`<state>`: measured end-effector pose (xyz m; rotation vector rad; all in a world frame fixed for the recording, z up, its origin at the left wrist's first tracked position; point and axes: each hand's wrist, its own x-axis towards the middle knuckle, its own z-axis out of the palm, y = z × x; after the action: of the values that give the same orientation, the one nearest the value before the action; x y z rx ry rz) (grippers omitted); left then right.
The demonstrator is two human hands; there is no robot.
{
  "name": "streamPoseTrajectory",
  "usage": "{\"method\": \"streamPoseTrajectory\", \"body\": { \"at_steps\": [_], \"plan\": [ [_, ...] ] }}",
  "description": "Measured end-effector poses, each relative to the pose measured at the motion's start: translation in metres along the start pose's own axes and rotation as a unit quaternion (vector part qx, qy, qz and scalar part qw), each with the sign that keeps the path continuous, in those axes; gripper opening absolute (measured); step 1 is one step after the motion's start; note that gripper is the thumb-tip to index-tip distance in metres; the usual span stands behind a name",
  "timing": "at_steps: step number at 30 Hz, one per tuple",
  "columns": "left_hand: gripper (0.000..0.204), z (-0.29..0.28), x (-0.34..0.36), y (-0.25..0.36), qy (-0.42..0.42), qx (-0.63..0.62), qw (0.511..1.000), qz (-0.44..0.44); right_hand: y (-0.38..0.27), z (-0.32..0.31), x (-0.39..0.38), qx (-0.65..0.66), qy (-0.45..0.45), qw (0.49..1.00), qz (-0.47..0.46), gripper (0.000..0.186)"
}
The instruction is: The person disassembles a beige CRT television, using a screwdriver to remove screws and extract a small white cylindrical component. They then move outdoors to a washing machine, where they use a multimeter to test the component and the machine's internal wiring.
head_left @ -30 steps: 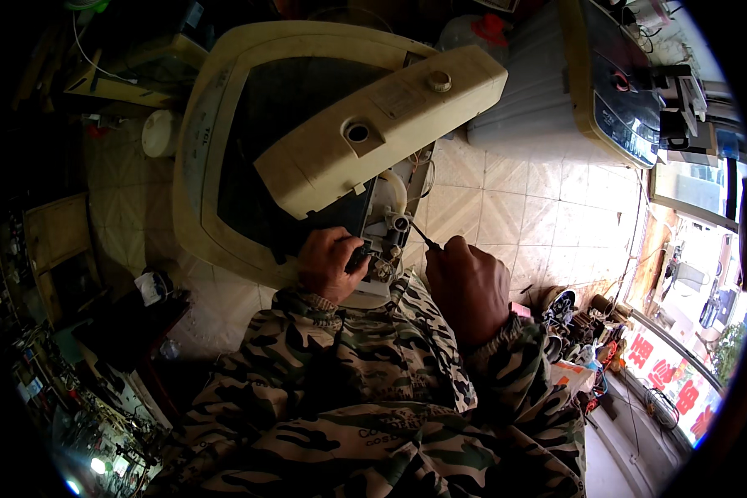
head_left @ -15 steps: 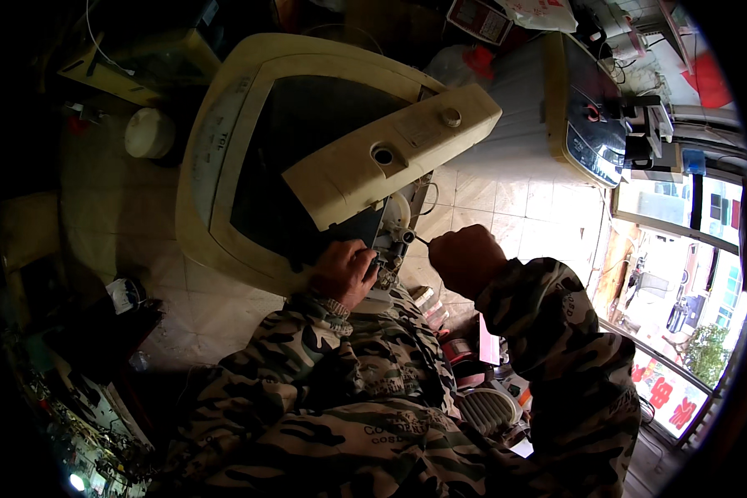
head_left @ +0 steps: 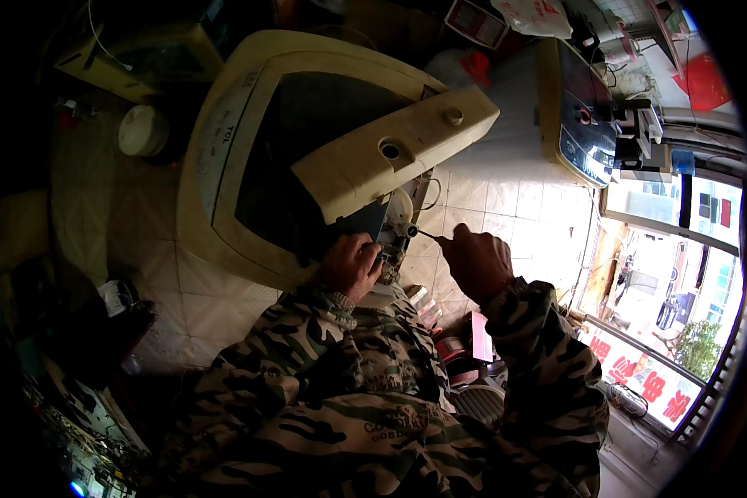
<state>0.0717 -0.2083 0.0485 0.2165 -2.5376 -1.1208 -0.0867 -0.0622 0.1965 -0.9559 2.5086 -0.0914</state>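
Note:
A cream top-loading washing machine (head_left: 203, 178) stands in front of me. Its cream control panel (head_left: 353, 178), with a round hole and one knob (head_left: 454, 115), lies askew across the top, leaving inner parts bare at the near right. My left hand (head_left: 349, 267) is closed with curled fingers at these parts; what they grip is hidden. In my closed right hand (head_left: 480, 264) is a screwdriver (head_left: 429, 236), its handle mostly covered by the fingers. The thin dark shaft points left at a round fitting (head_left: 412, 231); whether the tip touches it I cannot tell.
Another washer with a dark lid (head_left: 589, 116) stands at the far right, beside a bright doorway (head_left: 664, 274). A white round tub (head_left: 144, 131) sits on the tiled floor at the left. Red and grey items (head_left: 477, 402) lie by my right arm.
My right hand has moved a little right, away from the fitting, so more of the screwdriver's shaft shows. My left hand stays at the same parts. The whole view has shifted slightly.

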Motion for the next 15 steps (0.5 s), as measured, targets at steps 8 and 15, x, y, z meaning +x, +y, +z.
{"method": "streamPoseTrajectory", "body": {
  "at_steps": [8,15],
  "plan": [
    [0.043,-0.001,-0.002,0.001,-0.006,0.016,1.000,0.001,0.006,0.000,-0.003,0.026,0.051,0.989,-0.134,0.013],
    [0.044,0.009,-0.008,-0.002,0.012,0.048,0.999,0.002,0.017,-0.008,-0.002,-0.022,0.042,0.974,-0.221,0.021]
  ]
}}
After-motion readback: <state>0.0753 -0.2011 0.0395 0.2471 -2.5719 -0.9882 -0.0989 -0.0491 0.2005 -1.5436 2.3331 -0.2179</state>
